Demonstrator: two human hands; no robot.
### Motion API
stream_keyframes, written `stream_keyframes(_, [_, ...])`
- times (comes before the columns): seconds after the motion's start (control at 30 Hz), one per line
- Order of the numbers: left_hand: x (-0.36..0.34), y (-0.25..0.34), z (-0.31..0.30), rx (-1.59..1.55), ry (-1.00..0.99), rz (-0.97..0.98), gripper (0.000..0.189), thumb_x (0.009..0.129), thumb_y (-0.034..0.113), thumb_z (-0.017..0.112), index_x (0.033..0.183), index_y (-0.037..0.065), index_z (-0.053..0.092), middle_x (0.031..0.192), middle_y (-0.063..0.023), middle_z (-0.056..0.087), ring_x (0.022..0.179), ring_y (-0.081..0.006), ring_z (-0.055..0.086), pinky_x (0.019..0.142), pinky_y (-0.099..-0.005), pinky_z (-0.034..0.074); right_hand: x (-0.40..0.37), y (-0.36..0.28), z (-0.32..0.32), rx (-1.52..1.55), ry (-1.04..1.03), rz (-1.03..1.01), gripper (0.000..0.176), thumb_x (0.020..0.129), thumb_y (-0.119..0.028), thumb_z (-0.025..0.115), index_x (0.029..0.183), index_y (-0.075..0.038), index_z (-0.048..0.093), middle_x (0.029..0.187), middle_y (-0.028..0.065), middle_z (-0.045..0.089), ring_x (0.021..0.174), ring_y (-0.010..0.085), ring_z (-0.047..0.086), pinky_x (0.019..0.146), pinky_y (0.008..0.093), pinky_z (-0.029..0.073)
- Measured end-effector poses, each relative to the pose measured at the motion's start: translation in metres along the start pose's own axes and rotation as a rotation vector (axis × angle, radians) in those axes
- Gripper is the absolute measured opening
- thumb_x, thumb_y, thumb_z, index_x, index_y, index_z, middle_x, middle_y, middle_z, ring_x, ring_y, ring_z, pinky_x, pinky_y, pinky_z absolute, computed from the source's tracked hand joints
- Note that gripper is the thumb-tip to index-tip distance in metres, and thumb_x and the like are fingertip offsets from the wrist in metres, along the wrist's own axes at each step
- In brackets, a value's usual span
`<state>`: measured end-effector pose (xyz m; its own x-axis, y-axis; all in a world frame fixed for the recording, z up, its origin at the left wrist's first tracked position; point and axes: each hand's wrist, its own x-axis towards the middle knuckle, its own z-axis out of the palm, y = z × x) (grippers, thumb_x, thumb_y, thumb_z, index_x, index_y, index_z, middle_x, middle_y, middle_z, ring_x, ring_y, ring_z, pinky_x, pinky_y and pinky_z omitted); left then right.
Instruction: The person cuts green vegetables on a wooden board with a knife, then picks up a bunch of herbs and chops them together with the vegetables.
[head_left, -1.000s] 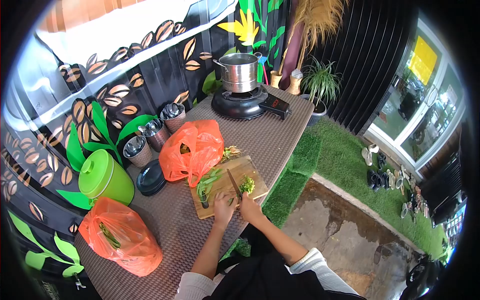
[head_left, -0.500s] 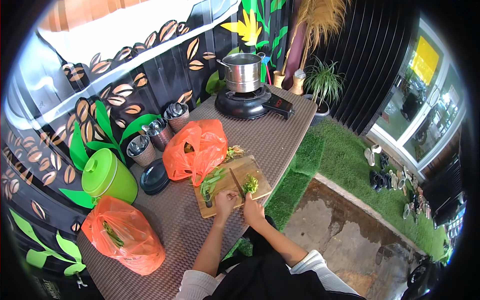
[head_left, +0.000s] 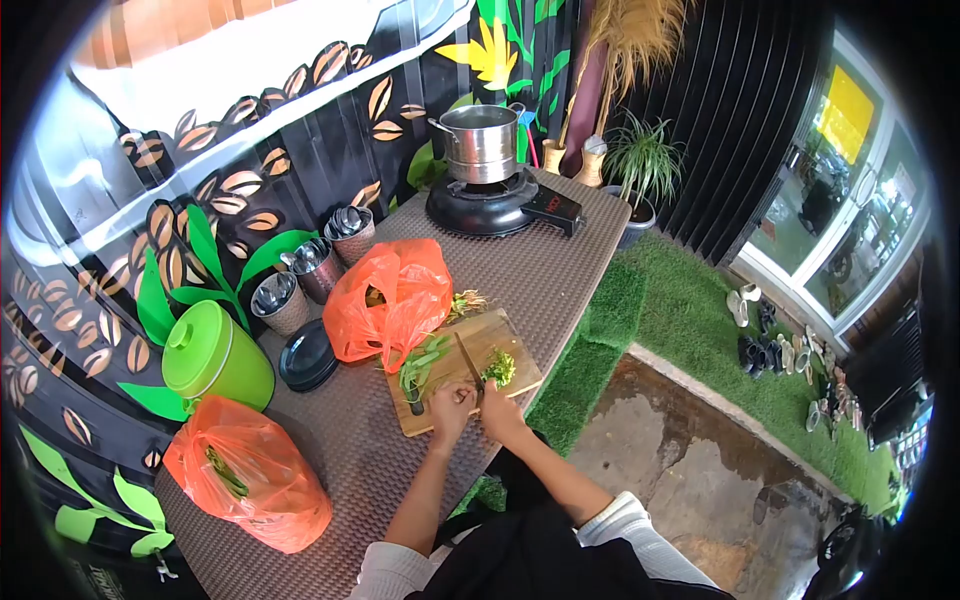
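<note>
On the wooden cutting board (head_left: 425,420) lie long green leafy stems (head_left: 420,365) at the left and a small heap of chopped greens (head_left: 499,368) at the right. My right hand (head_left: 499,411) is wrapped round the handle of a knife (head_left: 467,356), whose blade points away from me over the middle of the board. Just left of it, my left hand (head_left: 453,408) is closed over the board's near part, its fingers bent; what it holds is too small to make out. An orange plastic bag (head_left: 390,300) sits against the board's far left side.
A metal pot (head_left: 482,145) stands on a black portable stove (head_left: 480,208) at the back. Cups of cutlery (head_left: 280,300), dark plates (head_left: 308,356), a green container (head_left: 220,355) and a second orange bag (head_left: 250,475) line the left. The table's edge (head_left: 575,335) runs along the right.
My right hand and the knife have shifted slightly left, nearer my left hand. The whole view has moved a little.
</note>
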<state>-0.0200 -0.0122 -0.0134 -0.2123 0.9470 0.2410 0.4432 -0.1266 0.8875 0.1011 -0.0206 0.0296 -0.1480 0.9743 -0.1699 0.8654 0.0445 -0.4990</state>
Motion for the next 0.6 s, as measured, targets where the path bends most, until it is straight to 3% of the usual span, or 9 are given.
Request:
stream_keyframes(0.07, [-0.001,0.004,-0.002,-0.017,0.021,-0.004,0.013,0.068,0.007,0.075,0.08,0.004,0.071,0.071,-0.0049,0.062,0.06,-0.0133,0.054,0.057,-0.0268,0.043,-0.005,-0.001,0.0,-0.006,0.005,0.016,0.025,0.088,-0.01,0.048,0.108,0.0,0.037,0.085,0.0258,0.064,0.082,0.0405,0.066,0.068,0.0495,0.054])
stream_keyframes(0.13, [0.001,-0.003,0.0,0.063,0.07,0.152,0.009,0.069,0.008,0.073,0.077,0.003,0.07,0.068,-0.0084,0.061,0.062,-0.0202,0.054,0.06,-0.0319,0.044,-0.02,-0.006,0.006,-0.021,0.024,0.041,0.025,0.088,-0.01,0.047,0.109,0.0,0.037,0.085,0.0264,0.064,0.082,0.0412,0.065,0.068,0.0495,0.054])
stream_keyframes(0.23, [0.0,0.0,-0.001,0.041,0.056,0.125,0.01,0.069,0.007,0.072,0.077,0.004,0.07,0.069,-0.0077,0.061,0.064,-0.0217,0.054,0.062,-0.0333,0.044,-0.022,-0.009,0.01,-0.042,0.072,0.074,0.023,0.089,-0.011,0.045,0.108,-0.001,0.038,0.083,0.0274,0.064,0.081,0.0433,0.065,0.069,0.0501,0.053])
stream_keyframes(0.47, [-0.003,0.002,-0.001,0.075,0.078,0.165,0.01,0.069,0.006,0.072,0.079,0.004,0.069,0.07,-0.0058,0.06,0.064,-0.0202,0.051,0.064,-0.0325,0.042,-0.001,0.007,0.001,-0.106,0.062,0.023,0.017,0.089,-0.012,0.044,0.104,-0.004,0.039,0.08,0.0239,0.066,0.079,0.0393,0.066,0.068,0.0482,0.053])
stream_keyframes(0.6, [-0.003,0.002,0.002,0.113,0.075,0.175,0.01,0.07,0.008,0.072,0.079,0.004,0.069,0.072,-0.0051,0.06,0.064,-0.0202,0.05,0.064,-0.0324,0.042,-0.011,0.014,-0.006,-0.068,0.098,0.024,0.026,0.092,-0.023,0.045,0.108,-0.004,0.039,0.077,0.0234,0.065,0.073,0.0413,0.065,0.064,0.0509,0.051])
